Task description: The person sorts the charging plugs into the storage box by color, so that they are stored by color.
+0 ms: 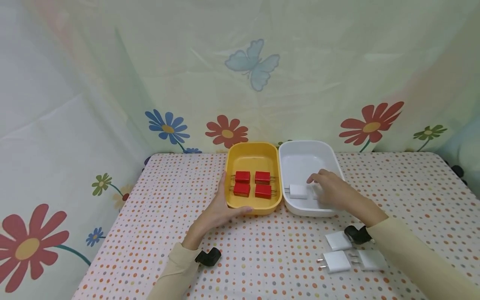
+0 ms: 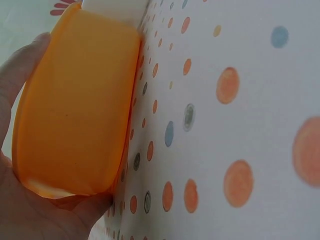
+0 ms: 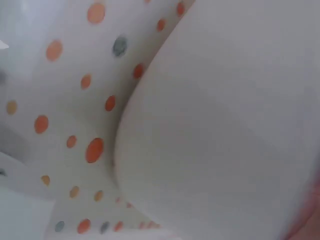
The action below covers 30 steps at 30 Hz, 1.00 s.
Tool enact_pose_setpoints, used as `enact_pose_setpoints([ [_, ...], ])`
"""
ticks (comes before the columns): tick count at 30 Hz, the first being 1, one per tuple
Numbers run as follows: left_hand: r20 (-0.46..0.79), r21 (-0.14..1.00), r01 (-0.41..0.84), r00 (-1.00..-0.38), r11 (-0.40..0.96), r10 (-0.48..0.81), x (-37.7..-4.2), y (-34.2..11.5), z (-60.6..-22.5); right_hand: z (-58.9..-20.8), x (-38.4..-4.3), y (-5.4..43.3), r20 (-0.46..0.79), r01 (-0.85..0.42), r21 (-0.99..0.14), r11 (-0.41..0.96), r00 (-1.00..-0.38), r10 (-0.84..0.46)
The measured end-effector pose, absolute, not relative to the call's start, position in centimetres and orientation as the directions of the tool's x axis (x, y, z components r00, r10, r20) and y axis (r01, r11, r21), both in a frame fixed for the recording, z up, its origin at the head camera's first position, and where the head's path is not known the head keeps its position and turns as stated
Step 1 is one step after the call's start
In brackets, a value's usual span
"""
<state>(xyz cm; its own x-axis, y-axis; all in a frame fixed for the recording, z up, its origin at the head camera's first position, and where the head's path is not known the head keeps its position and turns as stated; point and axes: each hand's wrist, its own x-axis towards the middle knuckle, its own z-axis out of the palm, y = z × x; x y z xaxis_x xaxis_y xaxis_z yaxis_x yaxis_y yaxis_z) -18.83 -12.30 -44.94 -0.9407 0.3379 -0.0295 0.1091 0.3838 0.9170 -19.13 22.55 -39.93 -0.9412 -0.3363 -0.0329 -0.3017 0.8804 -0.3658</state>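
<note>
The left hand grips the near left corner of the yellow tray, its fingers along the left wall and its thumb against the near one. Bracing it at the corner probably keeps it from sliding while leaving the top unobstructed.

Inside the yellow tray four red plugs lie in two rows of two, the left pair with prongs to the left, the right pair with prongs to the right. Facing the prongs outward likely lets the bodies sit close without the pins tangling.

Right of the yellow tray, its side against it or nearly so, stands the white tray; there a white plug lies near the left wall, prongs to the left. The right hand reaches into this tray. A pale shape shows beneath its fingers, yet whether they pinch anything cannot be told.

To the near right of the yellow tray, three loose plugs, also white, lie on the cloth, seemingly grouped within easy reach of that arm.
</note>
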Motion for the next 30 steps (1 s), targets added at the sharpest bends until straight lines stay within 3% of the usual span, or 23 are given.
enact_pose_setpoints([
  [13,-0.046,0.909,0.096,-0.945,0.407,0.324,-18.7,-12.3,-45.0,-35.2,-13.5,22.0,0.133,-0.404,-0.363,0.84,-0.914,-0.382],
  [20,-0.023,0.913,0.121,-0.938,0.389,0.346,-18.9,-12.0,-44.9,-34.6,-10.6,23.0,0.081,-0.4,-0.401,0.824,-0.911,-0.403],
  [30,-0.016,0.911,0.126,-0.941,0.393,0.339,-18.8,-12.1,-44.9,-38.1,-7.5,25.6,-0.069,-0.397,-0.495,0.773,-0.869,-0.49],
])
